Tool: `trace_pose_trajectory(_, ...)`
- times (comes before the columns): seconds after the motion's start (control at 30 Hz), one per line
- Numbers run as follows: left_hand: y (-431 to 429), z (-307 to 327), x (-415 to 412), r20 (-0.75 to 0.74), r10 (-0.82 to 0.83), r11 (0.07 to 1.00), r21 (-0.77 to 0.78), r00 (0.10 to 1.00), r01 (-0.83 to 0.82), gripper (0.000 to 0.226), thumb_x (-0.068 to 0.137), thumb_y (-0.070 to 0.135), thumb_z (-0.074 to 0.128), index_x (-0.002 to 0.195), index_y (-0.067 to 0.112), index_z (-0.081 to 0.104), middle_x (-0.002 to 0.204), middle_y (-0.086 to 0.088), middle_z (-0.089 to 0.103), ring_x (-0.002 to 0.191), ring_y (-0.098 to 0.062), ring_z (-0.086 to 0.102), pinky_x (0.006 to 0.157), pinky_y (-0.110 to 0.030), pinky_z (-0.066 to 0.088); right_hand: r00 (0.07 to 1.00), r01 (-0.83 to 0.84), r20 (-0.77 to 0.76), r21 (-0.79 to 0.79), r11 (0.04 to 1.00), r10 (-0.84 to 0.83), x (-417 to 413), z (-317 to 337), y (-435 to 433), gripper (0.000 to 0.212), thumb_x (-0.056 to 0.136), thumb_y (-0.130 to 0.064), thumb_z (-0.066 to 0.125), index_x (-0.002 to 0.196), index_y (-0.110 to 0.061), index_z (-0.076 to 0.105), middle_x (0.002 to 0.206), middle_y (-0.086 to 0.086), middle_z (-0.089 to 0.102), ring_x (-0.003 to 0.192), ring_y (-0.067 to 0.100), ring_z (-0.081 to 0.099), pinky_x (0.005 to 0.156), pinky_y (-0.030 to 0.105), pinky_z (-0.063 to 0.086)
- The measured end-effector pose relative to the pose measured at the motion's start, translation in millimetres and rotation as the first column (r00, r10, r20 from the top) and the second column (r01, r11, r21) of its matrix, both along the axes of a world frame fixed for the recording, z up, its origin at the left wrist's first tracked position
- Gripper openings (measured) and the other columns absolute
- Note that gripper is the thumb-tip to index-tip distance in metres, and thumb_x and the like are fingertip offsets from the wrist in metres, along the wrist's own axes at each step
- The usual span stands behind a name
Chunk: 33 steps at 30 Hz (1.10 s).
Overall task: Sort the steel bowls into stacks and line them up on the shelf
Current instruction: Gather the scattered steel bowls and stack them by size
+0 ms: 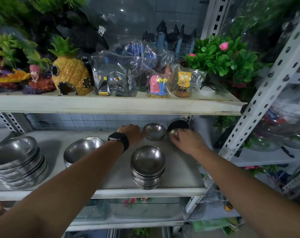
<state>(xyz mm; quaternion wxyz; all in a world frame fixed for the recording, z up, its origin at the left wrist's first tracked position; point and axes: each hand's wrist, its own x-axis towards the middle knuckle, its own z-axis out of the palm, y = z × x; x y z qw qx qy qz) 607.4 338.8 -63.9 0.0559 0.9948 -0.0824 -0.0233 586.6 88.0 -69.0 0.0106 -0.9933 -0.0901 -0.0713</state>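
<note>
Sorting small sizes, far right of shelf (163,189). Left hand (131,133) touches small round steel bowl (154,133), grip unclear; right hand (187,140) grasps smallest shiny steel bowl (173,133). Next I'd nest like sizes.

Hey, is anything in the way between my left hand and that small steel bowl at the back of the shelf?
Nothing visible is. Your left hand is already at the left side of the small bowl, fingers against its rim. The three-bowl stack sits nearer you, out of the path.
</note>
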Motion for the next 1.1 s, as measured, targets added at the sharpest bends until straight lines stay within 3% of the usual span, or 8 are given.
trace_pose_trajectory(0.17,-2.6,-8.5,13.9,-0.043,0.036,0.999,-0.037,0.998,-0.038,0.066,0.102,0.062,0.021,0.085,0.015,0.064,0.079,-0.002,0.065,0.073,-0.018,0.064,0.064,-0.03,0.049,1.0,0.027,-0.011,-0.024,0.999,-0.028,11.1,-3.1,-3.1,0.053,0.101,-0.057,0.035,0.101,-0.011,0.061,0.104,0.012,0.07,0.094,0.03,0.065,0.073,0.038,0.054)
trace_pose_trajectory(0.43,-8.3,-24.5,34.9,-0.108,0.059,0.994,-0.085,0.992,-0.068,0.063,0.1,0.066,0.022,0.071,0.02,0.055,0.076,-0.003,0.062,0.073,-0.023,0.064,0.067,-0.033,0.05,0.999,0.048,0.014,-0.035,0.998,-0.047,31.4,-9.4,-5.0,0.052,0.101,-0.054,0.037,0.106,-0.008,0.062,0.108,0.014,0.069,0.098,0.03,0.065,0.068,0.034,0.044)
trace_pose_trajectory(0.57,-5.0,-31.9,48.2,-0.131,0.084,0.991,-0.095,0.988,-0.097,0.057,0.1,0.062,0.027,0.068,0.021,0.05,0.094,-0.012,0.069,0.085,-0.03,0.067,0.072,-0.036,0.049,0.997,0.073,0.027,-0.043,0.996,-0.072,40.2,-13.4,-8.1,0.051,0.101,-0.053,0.039,0.103,-0.009,0.063,0.105,0.013,0.069,0.096,0.03,0.065,0.068,0.033,0.043)
trace_pose_trajectory(0.63,-6.7,-32.2,52.6,-0.146,0.1,0.987,-0.111,0.984,-0.117,0.054,0.104,0.055,0.03,0.079,0.016,0.059,0.107,-0.016,0.07,0.092,-0.032,0.067,0.073,-0.035,0.047,0.997,0.067,0.029,-0.062,0.996,-0.065,44.1,-14.8,-10.3,0.05,0.101,-0.051,0.039,0.103,-0.008,0.063,0.105,0.014,0.069,0.095,0.031,0.065,0.068,0.033,0.042)
trace_pose_trajectory(0.7,-10.3,-28.4,55.2,-0.196,0.112,0.98,-0.139,0.974,-0.141,0.056,0.107,0.049,0.03,0.109,0.005,0.065,0.122,-0.019,0.065,0.104,-0.033,0.064,0.081,-0.037,0.046,0.997,0.062,0.039,-0.08,0.995,-0.059,47.4,-16.6,-11.3,0.049,0.101,-0.05,0.039,0.103,-0.007,0.063,0.106,0.015,0.069,0.096,0.031,0.065,0.069,0.034,0.043)
trace_pose_trajectory(0.8,-15.1,-24.1,57.0,-0.261,0.115,0.972,-0.168,0.958,-0.163,0.062,0.108,0.047,0.027,0.132,-0.002,0.056,0.137,-0.021,0.057,0.117,-0.034,0.059,0.092,-0.039,0.046,0.996,0.072,0.056,-0.101,0.992,-0.066,51.3,-19.9,-11.6,0.05,0.1,-0.05,0.042,0.107,-0.006,0.064,0.11,0.016,0.069,0.1,0.034,0.064,0.074,0.035,0.047)
trace_pose_trajectory(1.0,-23.9,-34.2,65.9,-0.313,0.1,0.978,-0.143,0.944,-0.151,0.052,0.108,0.04,0.034,0.122,-0.002,0.062,0.118,-0.02,0.066,0.088,-0.027,0.059,0.07,-0.029,0.04,0.994,0.081,0.077,-0.074,0.994,-0.075,67.2,-24.1,-15.7,0.045,0.1,-0.046,0.044,0.109,-0.006,0.063,0.113,0.015,0.068,0.1,0.034,0.064,0.071,0.034,0.045)
trace_pose_trajectory(1.1,-25.6,-39.2,69.3,-0.342,0.11,0.974,-0.15,0.933,-0.17,0.052,0.107,0.048,0.031,0.103,0.006,0.062,0.079,-0.009,0.06,0.061,-0.018,0.05,0.052,-0.027,0.036,0.993,0.072,0.099,-0.09,0.993,-0.063,76.6,-26.4,-20.2,0.045,0.1,-0.043,0.045,0.118,-0.005,0.06,0.122,0.016,0.064,0.104,0.034,0.062,0.076,0.037,0.049)
